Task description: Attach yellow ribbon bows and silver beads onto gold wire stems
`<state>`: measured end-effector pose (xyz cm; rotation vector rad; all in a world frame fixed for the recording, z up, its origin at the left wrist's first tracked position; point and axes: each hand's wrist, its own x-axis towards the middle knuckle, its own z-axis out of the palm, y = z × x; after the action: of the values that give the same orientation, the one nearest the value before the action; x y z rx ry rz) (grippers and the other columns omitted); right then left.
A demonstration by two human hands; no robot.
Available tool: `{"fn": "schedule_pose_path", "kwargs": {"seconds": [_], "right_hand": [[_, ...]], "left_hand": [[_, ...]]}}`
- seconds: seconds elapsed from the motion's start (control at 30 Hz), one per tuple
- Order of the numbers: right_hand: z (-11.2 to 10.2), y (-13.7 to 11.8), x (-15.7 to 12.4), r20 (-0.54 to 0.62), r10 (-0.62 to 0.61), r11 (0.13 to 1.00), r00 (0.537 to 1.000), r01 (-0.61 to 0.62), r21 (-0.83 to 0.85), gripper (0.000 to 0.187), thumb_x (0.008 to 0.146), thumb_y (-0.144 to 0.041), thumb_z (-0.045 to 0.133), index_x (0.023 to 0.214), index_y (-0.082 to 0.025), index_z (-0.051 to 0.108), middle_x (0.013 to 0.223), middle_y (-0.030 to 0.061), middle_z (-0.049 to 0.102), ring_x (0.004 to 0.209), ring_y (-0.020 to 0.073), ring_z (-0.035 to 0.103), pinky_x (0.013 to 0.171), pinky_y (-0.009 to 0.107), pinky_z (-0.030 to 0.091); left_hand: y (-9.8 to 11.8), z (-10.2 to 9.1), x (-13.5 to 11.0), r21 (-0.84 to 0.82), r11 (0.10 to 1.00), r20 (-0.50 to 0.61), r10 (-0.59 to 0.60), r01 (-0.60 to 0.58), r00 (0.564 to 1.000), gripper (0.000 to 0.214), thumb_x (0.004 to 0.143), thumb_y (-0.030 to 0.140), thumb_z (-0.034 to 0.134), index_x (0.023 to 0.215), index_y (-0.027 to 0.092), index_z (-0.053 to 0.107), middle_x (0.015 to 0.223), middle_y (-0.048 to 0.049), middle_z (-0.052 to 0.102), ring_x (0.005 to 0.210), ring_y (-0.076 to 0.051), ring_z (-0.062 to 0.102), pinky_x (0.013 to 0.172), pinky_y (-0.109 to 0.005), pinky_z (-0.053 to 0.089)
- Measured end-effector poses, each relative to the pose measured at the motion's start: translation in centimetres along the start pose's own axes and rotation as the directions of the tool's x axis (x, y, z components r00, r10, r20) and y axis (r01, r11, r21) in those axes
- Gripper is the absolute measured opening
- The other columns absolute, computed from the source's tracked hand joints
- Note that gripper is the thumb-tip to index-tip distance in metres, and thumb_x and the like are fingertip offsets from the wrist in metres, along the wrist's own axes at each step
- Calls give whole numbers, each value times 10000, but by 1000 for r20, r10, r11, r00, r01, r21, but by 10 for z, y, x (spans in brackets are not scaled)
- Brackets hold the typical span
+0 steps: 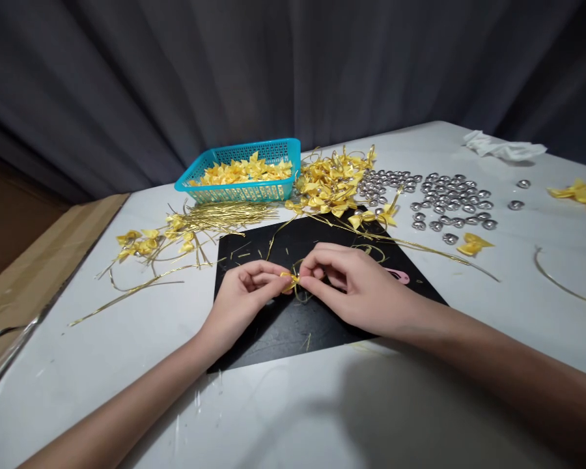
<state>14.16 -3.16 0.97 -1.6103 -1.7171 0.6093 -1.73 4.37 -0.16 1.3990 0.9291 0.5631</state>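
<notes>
Above a black mat (273,339), a small yellow ribbon bow (289,280) is held between both hands. My left hand (249,286) is closed, its thumb and forefinger pinching the bow's left side. From the right, my right hand (359,283) pinches at the bow's other side, where a thin gold cord (300,298) makes a loop. The fingertips hide part of the bow, and I cannot tell exactly how the cord runs through it. A pink handle (400,276), perhaps of scissors, shows partly from behind my right hand.
A blue basket (239,193) of yellow bows stands at the back. Beside it lies a heap of corded bows (329,182). Silver heart-shaped beads (454,195) spread to the right. Gold cords (224,215) lie at the left. A crumpled white cloth (505,148) rests at the far right.
</notes>
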Motion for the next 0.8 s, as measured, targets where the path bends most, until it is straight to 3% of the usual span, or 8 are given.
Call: {"fn": "schedule_pose_path", "kwargs": {"seconds": [0.17,0.3,0.37,0.47,0.57,0.63,0.7,0.8], "right_hand": [[6,2,-1,-8,73,996,997,-74,-41,78,808,-166,541,755,-156,597,751,6,552,596,86,430,572,224,319],[-1,1,0,-21,45,999,999,-45,24,106,836,-172,487,746,-159,541,685,-6,509,548,86,400,538,229,313],[-10,-1,1,-94,1,1000,996,1,24,119,850,-185,460,745,-168,514,697,5,510,565,102,416,542,242,329],[-23,-6,0,-246,-159,983,956,129,-133,114,821,-153,495,710,-177,508,900,67,570,850,188,495,755,323,383],[-27,-10,-1,-144,-210,978,967,209,-21,118,816,-125,493,712,-177,510,980,73,577,983,208,487,864,354,371],[-21,-12,-1,82,-77,972,994,56,227,115,857,-174,458,754,-175,510,827,42,572,785,156,532,719,294,425],[-12,-10,-1,242,84,930,967,-163,330,129,872,-216,456,773,-164,522,699,3,533,626,116,498,589,246,406],[2,-4,2,146,194,946,970,-224,233,100,830,-182,520,753,-139,568,696,1,541,602,94,469,558,217,370]], "left_hand": [[1,1,0,25,1000,2,-6,6,1000,154,664,253,738,748,140,677,651,-10,702,634,-109,622,615,-182,451],[0,1,0,14,1000,4,0,0,1000,143,671,234,735,748,139,662,637,2,697,624,-95,619,614,-167,451],[0,1,1,22,1000,-7,-5,5,1000,136,671,224,733,740,134,657,632,3,695,617,-93,618,604,-164,448],[0,1,1,29,1000,-27,-9,10,1000,135,674,218,728,737,126,651,629,1,689,617,-93,616,607,-165,447],[0,1,1,12,1000,-40,6,-5,999,153,666,225,734,745,127,648,639,3,686,621,-96,614,618,-174,450],[0,1,1,8,1000,-42,23,-22,999,155,665,232,734,745,130,648,638,5,683,614,-97,608,609,-177,446],[-1,1,1,16,999,-29,32,-32,999,155,669,240,733,742,132,649,635,3,682,605,-96,600,594,-176,438],[-1,0,0,35,999,4,33,-33,999,158,672,247,733,750,137,651,638,1,686,606,-97,599,584,-172,434]]}}
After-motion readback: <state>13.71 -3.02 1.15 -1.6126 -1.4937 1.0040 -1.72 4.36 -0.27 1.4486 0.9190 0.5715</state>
